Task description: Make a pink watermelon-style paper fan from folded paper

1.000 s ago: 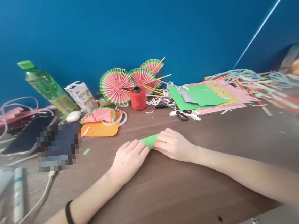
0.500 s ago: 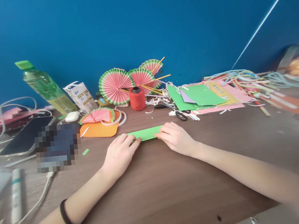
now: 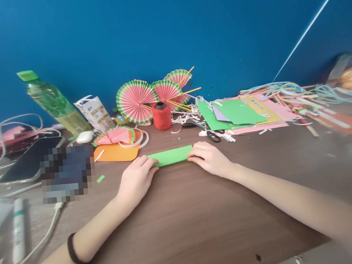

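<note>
A narrow green piece of folded paper (image 3: 172,156) lies on the brown table between my two hands. My left hand (image 3: 138,175) is closed on its left end, thumb at the near edge and fingers over the top. At the opposite end my right hand (image 3: 207,158) pinches the paper between thumb and fingers. Just beyond the paper are a red spool of thread (image 3: 161,117), an orange sheet of paper (image 3: 116,153) and a small pleated pink paper fan (image 3: 114,136). Black-handled scissors (image 3: 213,136) lie past my right hand.
Round pink-and-green paper fans (image 3: 137,101) lean against the blue wall. Green sheets (image 3: 238,112) and paper strips (image 3: 319,113) lie at the right. On the left are a bottle (image 3: 54,103), a carton (image 3: 96,114), an earbud case (image 3: 85,137), a phone (image 3: 32,160), a cable (image 3: 50,231) and a marker (image 3: 17,232).
Both hands have shifted outward to the ends of the green paper, the left one leftward and the right one slightly rightward. More of the paper's middle shows now.
</note>
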Motion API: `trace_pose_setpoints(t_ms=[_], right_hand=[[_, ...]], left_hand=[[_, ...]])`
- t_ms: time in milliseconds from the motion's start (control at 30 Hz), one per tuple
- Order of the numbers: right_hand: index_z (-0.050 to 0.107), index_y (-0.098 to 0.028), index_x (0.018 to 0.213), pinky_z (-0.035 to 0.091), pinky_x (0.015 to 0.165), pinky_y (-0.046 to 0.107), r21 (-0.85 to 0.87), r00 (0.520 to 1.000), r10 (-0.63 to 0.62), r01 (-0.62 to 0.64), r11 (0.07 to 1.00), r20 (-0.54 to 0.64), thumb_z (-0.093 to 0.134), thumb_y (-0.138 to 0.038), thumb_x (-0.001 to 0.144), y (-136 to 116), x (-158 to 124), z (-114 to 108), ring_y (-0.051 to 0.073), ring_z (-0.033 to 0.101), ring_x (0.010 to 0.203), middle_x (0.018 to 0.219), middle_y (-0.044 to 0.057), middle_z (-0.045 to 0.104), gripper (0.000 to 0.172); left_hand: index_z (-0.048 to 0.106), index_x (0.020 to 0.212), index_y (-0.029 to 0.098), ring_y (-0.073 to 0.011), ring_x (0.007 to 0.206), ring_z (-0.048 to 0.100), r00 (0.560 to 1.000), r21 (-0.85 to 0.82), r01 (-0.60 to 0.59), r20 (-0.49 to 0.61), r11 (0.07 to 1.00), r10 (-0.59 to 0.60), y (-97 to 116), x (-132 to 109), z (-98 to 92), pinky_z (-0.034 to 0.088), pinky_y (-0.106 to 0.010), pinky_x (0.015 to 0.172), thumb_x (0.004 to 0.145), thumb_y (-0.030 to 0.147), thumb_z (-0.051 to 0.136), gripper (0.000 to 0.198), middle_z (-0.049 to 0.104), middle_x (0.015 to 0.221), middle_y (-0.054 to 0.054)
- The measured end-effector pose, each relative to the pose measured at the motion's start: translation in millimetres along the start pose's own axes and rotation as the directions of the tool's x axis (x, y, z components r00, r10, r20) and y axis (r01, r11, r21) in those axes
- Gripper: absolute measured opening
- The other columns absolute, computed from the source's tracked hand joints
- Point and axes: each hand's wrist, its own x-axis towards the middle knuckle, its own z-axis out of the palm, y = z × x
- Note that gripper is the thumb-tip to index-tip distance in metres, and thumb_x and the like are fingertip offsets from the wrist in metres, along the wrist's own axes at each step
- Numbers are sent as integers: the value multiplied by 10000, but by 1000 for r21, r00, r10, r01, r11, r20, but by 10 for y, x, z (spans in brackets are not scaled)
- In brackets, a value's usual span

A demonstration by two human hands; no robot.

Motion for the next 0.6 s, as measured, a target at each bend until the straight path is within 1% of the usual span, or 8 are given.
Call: trace_pose_setpoints(t_ms=[67, 167, 300, 400, 500, 600], right_hand=[[591, -166, 737, 371, 640, 278, 28, 999, 42, -43, 999, 10, 504, -226, 862, -3, 0, -8, 145, 476, 658, 691, 30, 573, 163], [570, -167, 711, 385, 659, 286, 74, 996, 80, -83, 994, 50, 531, -222, 842, -23, 9, -32, 151, 474, 677, 698, 31, 576, 148], [542, -171, 681, 398, 694, 300, 135, 984, 135, -150, 979, 114, 592, -219, 797, -39, 33, -58, 164, 473, 729, 743, 35, 583, 135], [529, -178, 661, 403, 705, 300, 206, 973, 188, -212, 955, 131, 615, -220, 779, -26, 48, -57, 161, 478, 740, 747, 25, 577, 152], [523, -182, 652, 401, 743, 309, 264, 969, 209, -238, 935, 131, 608, -226, 785, -7, 51, -47, 157, 493, 768, 788, 24, 575, 164], [506, -183, 652, 391, 773, 323, 267, 967, 209, -241, 933, 142, 589, -225, 798, -4, 52, -48, 160, 488, 791, 822, 28, 564, 173]], left_hand=[[577, 794, 193, -159, 767, 562, 995, -84, 88, 53, 993, -84, 10, 11, -20, 428, -252, 665, 845, 241, 447, 147, 591, 793, -19], [568, 755, 194, -159, 766, 565, 981, -167, 174, 110, 971, -157, 36, 32, -65, 427, -255, 660, 819, 252, 476, 126, 586, 798, -13], [561, 733, 190, -161, 778, 559, 973, -299, 216, 148, 929, -179, 24, 53, -99, 437, -263, 699, 786, 248, 507, 95, 585, 779, -14], [577, 736, 194, -161, 783, 565, 965, -380, 246, 177, 892, -191, -35, 56, -92, 438, -269, 729, 787, 248, 497, 109, 606, 775, -13], [603, 779, 200, -161, 782, 581, 954, -419, 287, 206, 861, -218, -96, 56, -72, 440, -275, 744, 786, 265, 499, 123, 635, 811, -14], [609, 834, 210, -161, 782, 591, 945, -435, 318, 218, 843, -244, -114, 61, -60, 443, -279, 753, 783, 276, 502, 136, 645, 841, -13]])
